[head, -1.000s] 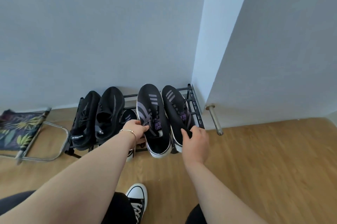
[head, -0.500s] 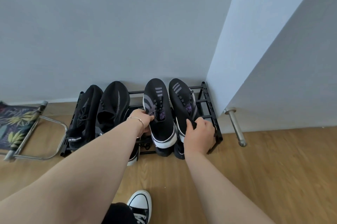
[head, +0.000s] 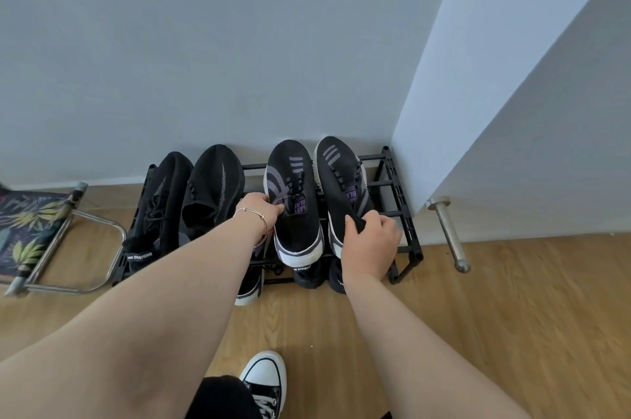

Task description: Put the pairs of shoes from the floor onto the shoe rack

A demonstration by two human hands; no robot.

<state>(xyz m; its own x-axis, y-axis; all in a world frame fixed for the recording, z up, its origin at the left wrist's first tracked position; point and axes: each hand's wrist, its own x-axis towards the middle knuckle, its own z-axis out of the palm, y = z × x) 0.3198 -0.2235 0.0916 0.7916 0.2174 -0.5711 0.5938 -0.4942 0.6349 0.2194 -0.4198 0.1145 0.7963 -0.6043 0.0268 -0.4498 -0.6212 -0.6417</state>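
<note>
A low black shoe rack stands against the grey wall. Two black shoes with purple stripes and white soles rest on its top shelf, toes to the wall. My left hand grips the left striped shoe at its collar. My right hand pinches the heel tab of the right striped shoe. A plain black pair sits on the top shelf's left half. Dark shoes show on the lower shelf, partly hidden.
A folding stool with a leaf-print seat stands left of the rack. A white wall corner and a metal rod lie just right of it. My foot in a black and white sneaker stands on the wooden floor.
Both hands have pushed the striped pair further back onto the top shelf, so their heels now rest near the rack's front edge. The view has moved closer.
</note>
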